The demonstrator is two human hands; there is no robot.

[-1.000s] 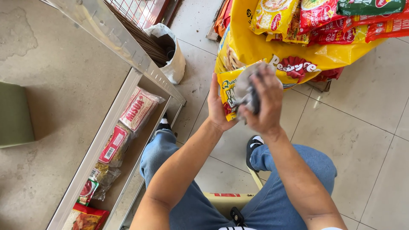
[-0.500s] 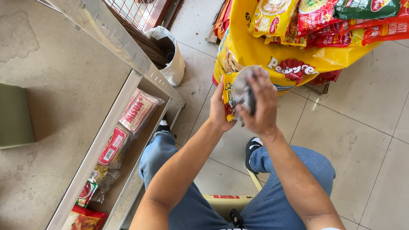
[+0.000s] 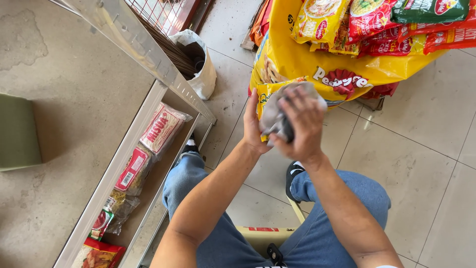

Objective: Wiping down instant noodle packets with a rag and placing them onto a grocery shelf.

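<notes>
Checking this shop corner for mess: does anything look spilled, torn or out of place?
Nothing spilled or torn. Snack packets are heaped loosely on a yellow sack on the floor; both hands hold a grey cloth against a yellow packet.

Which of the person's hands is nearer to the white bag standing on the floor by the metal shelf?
Left. The left hand is closer to the white bag; the right hand lies farther away, across a crumpled grey cloth.

left hand [image 3: 254, 126] + right hand [image 3: 302, 124] | gripping grey cloth [image 3: 277, 111] | above yellow packet [image 3: 265, 94]
</notes>
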